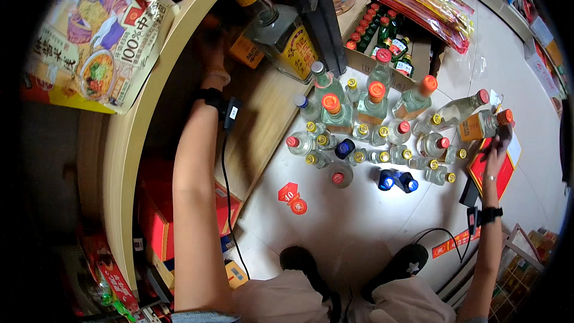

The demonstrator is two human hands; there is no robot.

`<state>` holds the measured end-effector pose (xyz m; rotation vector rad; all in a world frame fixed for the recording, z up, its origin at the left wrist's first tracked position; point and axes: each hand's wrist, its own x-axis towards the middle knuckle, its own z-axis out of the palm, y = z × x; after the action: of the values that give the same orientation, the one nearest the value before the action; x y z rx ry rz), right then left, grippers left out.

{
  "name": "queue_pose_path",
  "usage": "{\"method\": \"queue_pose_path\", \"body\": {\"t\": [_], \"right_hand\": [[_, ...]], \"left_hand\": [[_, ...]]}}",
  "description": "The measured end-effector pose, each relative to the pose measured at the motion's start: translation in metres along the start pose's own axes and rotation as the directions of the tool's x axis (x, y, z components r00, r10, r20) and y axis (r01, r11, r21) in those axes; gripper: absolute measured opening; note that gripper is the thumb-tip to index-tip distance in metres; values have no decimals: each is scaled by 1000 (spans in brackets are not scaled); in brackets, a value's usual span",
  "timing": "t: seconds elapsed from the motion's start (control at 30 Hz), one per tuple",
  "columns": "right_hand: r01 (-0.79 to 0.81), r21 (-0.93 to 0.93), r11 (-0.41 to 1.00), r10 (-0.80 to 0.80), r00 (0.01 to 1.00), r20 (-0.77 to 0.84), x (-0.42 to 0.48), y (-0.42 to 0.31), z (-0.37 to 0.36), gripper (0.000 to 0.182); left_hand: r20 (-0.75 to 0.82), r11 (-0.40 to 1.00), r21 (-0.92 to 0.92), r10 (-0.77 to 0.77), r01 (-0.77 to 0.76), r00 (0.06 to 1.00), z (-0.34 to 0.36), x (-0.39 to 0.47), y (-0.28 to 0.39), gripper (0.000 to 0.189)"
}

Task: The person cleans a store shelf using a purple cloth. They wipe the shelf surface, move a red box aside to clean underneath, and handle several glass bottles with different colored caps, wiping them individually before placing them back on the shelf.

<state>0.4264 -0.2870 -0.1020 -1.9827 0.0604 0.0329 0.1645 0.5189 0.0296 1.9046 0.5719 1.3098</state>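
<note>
My left hand [212,51] reaches into a dark shelf compartment, its fingers lost in shadow. Right of it is an orange-labelled item [249,49], partly hidden by a large square glass bottle [287,38] with a yellow cap and yellow label. Whether the left fingers touch anything is unclear. On the far right, my right hand [494,154] is at an orange-capped clear bottle [475,126] with an orange label. Something dark covers or lies at its fingertips, so its grip cannot be made out. Several clear bottles [358,132] stand on the floor between my arms, along with small blue bottles [397,180].
A cardboard box [403,81] holds green bottles. Long snack packets [417,4] lie behind it. A red folder-like item [497,172] is below my right hand. The curved shelf edge [154,80] bears a food bag [103,40]. Black cables [228,188] trail from both wrists.
</note>
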Motion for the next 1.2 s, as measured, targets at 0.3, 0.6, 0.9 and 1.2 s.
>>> {"method": "queue_pose_path", "body": {"t": [0.3,0.6,0.9,1.2], "right_hand": [[193,-24,981,-186,895,-405,-107,-41,-81,50],[208,277,938,-95,924,-370,-154,-99,-71,50],[130,479,868,0,965,-261,-187,-144,-63,50],[113,572,813,-66,993,-102,-230,-177,-43,53]], "left_hand": [[42,743,-441,-543,504,838,50,-25,71,31],[-280,981,193,25,31,960,25,-52,48,30],[-289,902,352,-150,250,945,-25,-144,139,50],[-67,903,246,-346,352,936,-86,-253,281,23]]}}
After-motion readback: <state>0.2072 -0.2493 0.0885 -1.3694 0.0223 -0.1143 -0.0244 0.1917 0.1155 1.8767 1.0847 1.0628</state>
